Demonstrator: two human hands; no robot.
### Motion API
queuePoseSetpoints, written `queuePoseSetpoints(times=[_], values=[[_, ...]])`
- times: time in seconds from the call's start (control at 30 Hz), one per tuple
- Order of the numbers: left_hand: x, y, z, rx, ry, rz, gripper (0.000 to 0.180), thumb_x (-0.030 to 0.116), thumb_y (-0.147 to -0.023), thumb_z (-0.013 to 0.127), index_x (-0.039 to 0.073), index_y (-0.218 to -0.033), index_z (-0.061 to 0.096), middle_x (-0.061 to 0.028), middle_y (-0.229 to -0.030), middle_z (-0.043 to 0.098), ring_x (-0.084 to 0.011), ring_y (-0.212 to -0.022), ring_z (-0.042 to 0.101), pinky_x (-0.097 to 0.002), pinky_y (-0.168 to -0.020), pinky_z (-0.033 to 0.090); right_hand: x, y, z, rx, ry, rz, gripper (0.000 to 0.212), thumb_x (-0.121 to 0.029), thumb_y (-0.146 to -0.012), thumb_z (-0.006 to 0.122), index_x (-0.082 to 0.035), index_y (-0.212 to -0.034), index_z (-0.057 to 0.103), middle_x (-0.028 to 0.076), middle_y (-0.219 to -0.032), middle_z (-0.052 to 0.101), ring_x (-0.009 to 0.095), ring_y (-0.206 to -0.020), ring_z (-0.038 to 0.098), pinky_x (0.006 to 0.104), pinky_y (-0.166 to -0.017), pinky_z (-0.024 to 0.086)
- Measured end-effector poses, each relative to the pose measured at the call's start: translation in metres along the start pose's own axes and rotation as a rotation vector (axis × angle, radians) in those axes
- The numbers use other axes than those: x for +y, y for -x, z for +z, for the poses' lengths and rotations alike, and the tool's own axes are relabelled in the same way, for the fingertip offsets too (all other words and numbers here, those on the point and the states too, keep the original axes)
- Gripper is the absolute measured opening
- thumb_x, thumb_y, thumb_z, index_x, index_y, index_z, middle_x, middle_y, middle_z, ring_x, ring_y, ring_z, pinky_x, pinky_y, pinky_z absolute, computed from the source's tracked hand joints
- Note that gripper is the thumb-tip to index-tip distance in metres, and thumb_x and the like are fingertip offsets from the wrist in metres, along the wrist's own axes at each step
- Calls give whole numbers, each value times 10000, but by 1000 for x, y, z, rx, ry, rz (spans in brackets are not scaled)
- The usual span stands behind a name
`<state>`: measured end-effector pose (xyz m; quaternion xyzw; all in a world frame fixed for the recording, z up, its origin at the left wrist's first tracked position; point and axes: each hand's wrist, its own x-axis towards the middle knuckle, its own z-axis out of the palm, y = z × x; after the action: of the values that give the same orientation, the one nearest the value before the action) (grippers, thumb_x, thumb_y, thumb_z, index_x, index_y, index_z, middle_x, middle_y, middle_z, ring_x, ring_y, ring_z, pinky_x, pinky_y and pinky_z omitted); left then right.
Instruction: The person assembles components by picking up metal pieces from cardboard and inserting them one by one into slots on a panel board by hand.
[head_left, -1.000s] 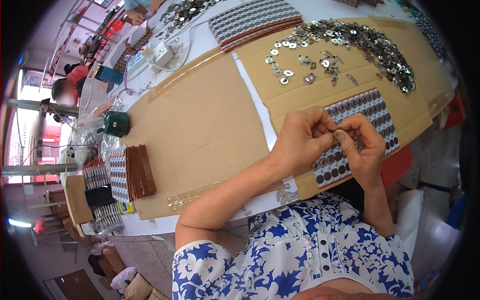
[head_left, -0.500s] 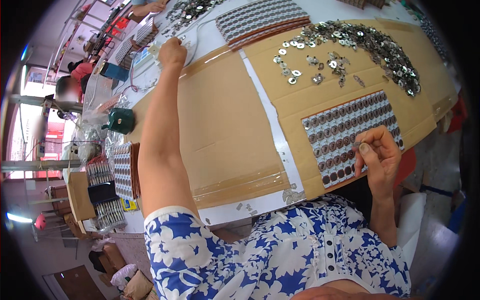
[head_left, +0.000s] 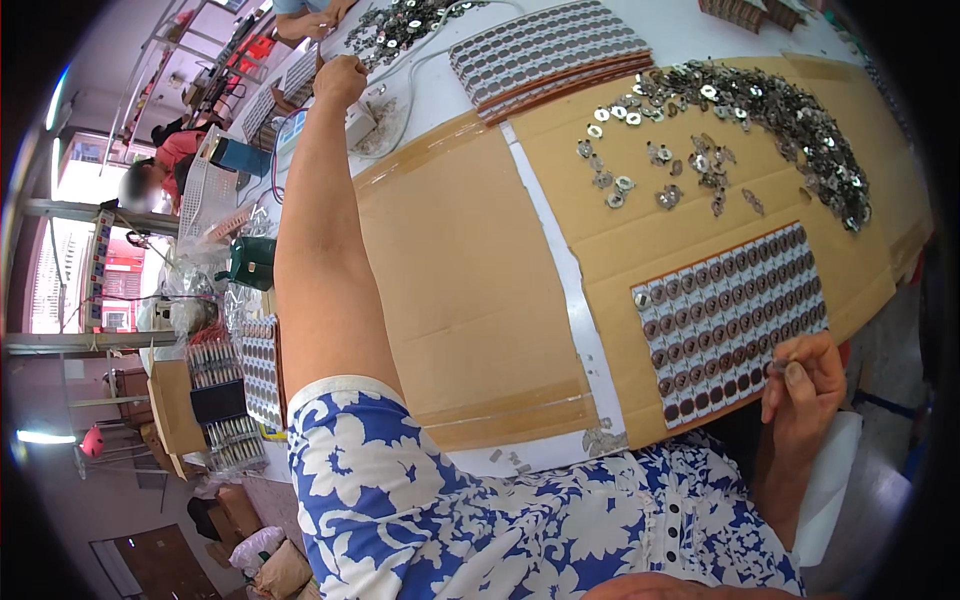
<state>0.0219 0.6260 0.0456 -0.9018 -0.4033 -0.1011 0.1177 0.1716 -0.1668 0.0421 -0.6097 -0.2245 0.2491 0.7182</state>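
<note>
My left arm stretches to the far left of the table, where my left hand (head_left: 340, 82) is closed; whatever its fingers hold is hidden. Just below it lies a white plug or socket block (head_left: 360, 122) with a cable. At the right, my right hand (head_left: 808, 385) pinches a small grey metal piece (head_left: 778, 367) between thumb and fingertips. That hand is by the near right corner of a flat panel (head_left: 735, 318) set with rows of round brown discs. Beyond the panel, loose metal washer-like parts (head_left: 800, 130) form a curved heap on cardboard.
A stack of similar disc panels (head_left: 550, 55) stands at the back. A cardboard sheet (head_left: 470, 290) covers the middle. To the left are a green container (head_left: 250, 262), a blue box (head_left: 240, 155) and another panel stack (head_left: 262, 370). A co-worker's hands (head_left: 310, 22) show at the far left.
My left hand has reached farther away, above the white block. My right hand has drawn nearer and to the right, still pinching the small piece. The whole view has shifted slightly.
</note>
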Motion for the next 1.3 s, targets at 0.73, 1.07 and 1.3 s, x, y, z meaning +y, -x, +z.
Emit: queuePoseSetpoints(times=[0.73,1.07,1.3], values=[[55,13,-1,-317,-128,476,202,156,-807,757,85,-954,877,-203,-932,821,-392,-905,802,-483,-852,634,-7,-9,15,-8,-32,7,102,-57,-1042,610,5,-1093,548,144,-1010,649,60,-601,536,213,-455,468],[47,33,-39,-265,-11,325,285,149,-882,704,126,-1118,862,-186,-1168,826,-405,-1102,780,-503,-943,623,-4,0,13,-44,-73,-11,105,-51,-1048,609,5,-1107,543,137,-985,650,54,-587,523,219,-450,472],[40,57,-23,-423,13,350,408,76,-886,654,110,-1240,854,-232,-1196,817,-415,-1125,778,-491,-1005,612,-6,11,15,-95,-66,19,113,-56,-1059,622,5,-1122,551,131,-967,661,46,-571,520,212,-455,477]])
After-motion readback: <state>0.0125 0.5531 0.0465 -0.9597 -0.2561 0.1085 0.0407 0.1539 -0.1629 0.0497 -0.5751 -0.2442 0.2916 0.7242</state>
